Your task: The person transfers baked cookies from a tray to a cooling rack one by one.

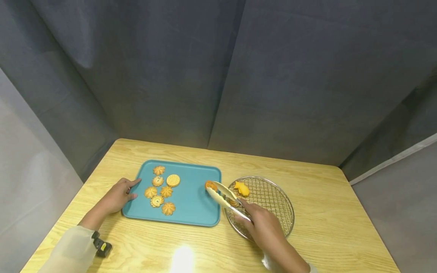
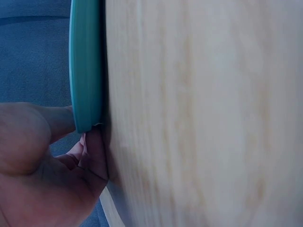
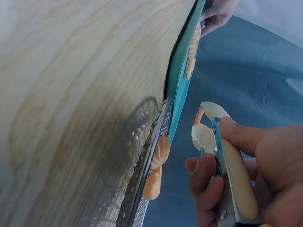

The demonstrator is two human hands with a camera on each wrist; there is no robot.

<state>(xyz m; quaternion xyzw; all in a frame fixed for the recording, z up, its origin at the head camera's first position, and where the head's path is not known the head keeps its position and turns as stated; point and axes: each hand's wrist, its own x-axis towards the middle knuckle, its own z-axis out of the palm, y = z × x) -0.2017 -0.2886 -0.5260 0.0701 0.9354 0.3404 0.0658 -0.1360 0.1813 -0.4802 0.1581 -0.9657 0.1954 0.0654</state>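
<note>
My left hand [image 1: 119, 195] grips the left edge of a blue-green tray [image 1: 192, 210]; in the left wrist view the tray rim [image 2: 86, 61] sits between thumb and fingers. Several cookies [image 1: 166, 191], flower-shaped and round, lie on the tray's left half. My right hand [image 1: 265, 225] holds tongs [image 1: 218, 199], whose pale tips pinch an orange-brown cookie [image 1: 210, 185] above the tray's right side. In the right wrist view the cookie [image 3: 198, 116] shows between the tips. Below the tongs is a round wire rack [image 1: 273, 204] bearing a fish-shaped cookie [image 1: 242, 188] and a partly hidden cookie [image 1: 234, 203].
Tray and rack stand side by side on a light wooden table [image 1: 327, 223]. Dark grey curtains [image 1: 290, 76] hang behind the table's back edge, with paler panels [image 1: 30, 144] at the sides. A black device is strapped at the left wrist [image 1: 102, 246].
</note>
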